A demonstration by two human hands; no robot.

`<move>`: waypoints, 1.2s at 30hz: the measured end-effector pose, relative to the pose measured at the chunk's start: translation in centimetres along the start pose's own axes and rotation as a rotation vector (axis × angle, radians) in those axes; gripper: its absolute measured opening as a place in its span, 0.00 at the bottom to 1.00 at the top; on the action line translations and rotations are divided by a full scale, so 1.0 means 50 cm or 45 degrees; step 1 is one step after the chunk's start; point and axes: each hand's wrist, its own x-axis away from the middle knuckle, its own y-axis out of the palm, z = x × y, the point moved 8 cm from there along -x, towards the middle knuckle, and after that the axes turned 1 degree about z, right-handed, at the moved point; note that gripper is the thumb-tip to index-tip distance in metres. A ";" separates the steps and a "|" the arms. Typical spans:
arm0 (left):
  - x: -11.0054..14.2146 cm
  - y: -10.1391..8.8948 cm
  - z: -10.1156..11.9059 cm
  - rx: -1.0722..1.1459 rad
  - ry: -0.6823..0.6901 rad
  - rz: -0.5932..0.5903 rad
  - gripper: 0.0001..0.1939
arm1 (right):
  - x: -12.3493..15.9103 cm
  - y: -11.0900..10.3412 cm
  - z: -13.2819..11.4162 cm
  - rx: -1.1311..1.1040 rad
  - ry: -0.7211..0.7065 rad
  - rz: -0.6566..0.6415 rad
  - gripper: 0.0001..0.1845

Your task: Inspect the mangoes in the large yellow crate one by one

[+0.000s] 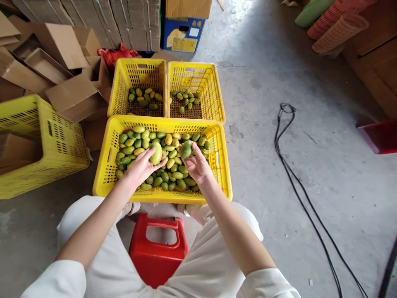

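My left hand (145, 165) holds a pale yellow-green mango (156, 153) between thumb and fingers. A darker green mango (186, 150) is gripped in my right hand (198, 164), a short way to the right. Both hands hover over a wide yellow crate (102, 169), which holds many small green and yellowish mangoes (170, 164). Behind it stand two more yellow crates side by side. In the left one (116, 89) lie several mixed green and yellow mangoes (143, 102); the right one (220, 97) has several mostly green ones (186, 96).
Opened cardboard boxes (74, 95) pile up at the left, behind a tilted yellow crate (62, 132). A red plastic stool (155, 260) is between my legs. Black cable (288, 167) runs along the concrete floor at right. Pink baskets (339, 33) lie at the far right.
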 end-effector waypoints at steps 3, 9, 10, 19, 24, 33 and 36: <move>0.009 0.012 0.003 -0.090 0.046 -0.056 0.05 | 0.001 -0.001 0.011 0.086 0.079 -0.025 0.16; -0.003 -0.014 -0.002 -0.117 0.013 0.012 0.09 | 0.004 0.011 0.021 0.151 0.164 -0.109 0.18; -0.008 -0.021 -0.005 -0.100 -0.006 0.029 0.12 | 0.005 0.012 0.022 0.148 0.167 -0.119 0.17; -0.004 -0.019 -0.005 -0.107 -0.042 0.151 0.12 | 0.011 0.026 0.031 0.122 0.176 -0.190 0.18; 0.009 0.002 0.004 -0.143 -0.024 0.038 0.16 | 0.016 0.038 0.024 0.074 0.120 -0.217 0.20; 0.004 0.009 0.004 -0.082 -0.015 -0.050 0.06 | 0.024 0.041 0.018 0.169 0.125 -0.191 0.16; 0.004 0.012 0.003 -0.090 -0.020 -0.056 0.08 | 0.029 0.053 0.017 0.129 0.141 -0.237 0.15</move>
